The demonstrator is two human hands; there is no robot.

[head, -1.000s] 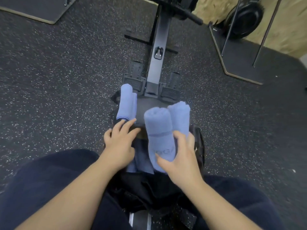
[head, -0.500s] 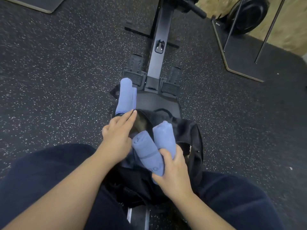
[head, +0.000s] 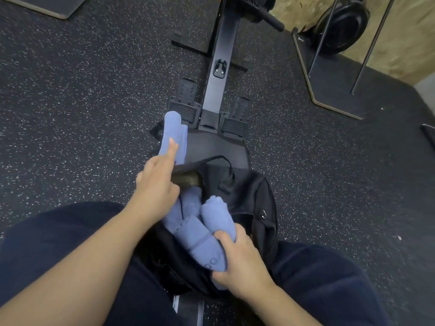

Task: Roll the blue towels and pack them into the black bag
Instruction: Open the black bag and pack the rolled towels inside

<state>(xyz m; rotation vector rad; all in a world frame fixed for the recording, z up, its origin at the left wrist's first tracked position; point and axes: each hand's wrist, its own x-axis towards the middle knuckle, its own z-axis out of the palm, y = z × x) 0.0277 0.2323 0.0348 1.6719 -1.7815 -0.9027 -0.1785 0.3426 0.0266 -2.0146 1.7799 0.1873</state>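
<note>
With the right hand [head: 237,262] gripping two rolled towels [head: 207,234] in the black bag [head: 254,203], push them deep while the left hand [head: 157,180], fingers extended, reaches the far roll [head: 173,132].

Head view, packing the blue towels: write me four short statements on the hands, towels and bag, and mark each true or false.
1. The right hand grips two rolled towels at the mouth of the black bag. True.
2. The lone rolled towel already lies inside the bag. False: it lies outside, beyond the bag, beside the footrests.
3. The left hand reaches toward the lone rolled towel, one finger extended over it. True.
4. The bag is zipped closed. False: its mouth is open, with blue towel showing inside.
</note>
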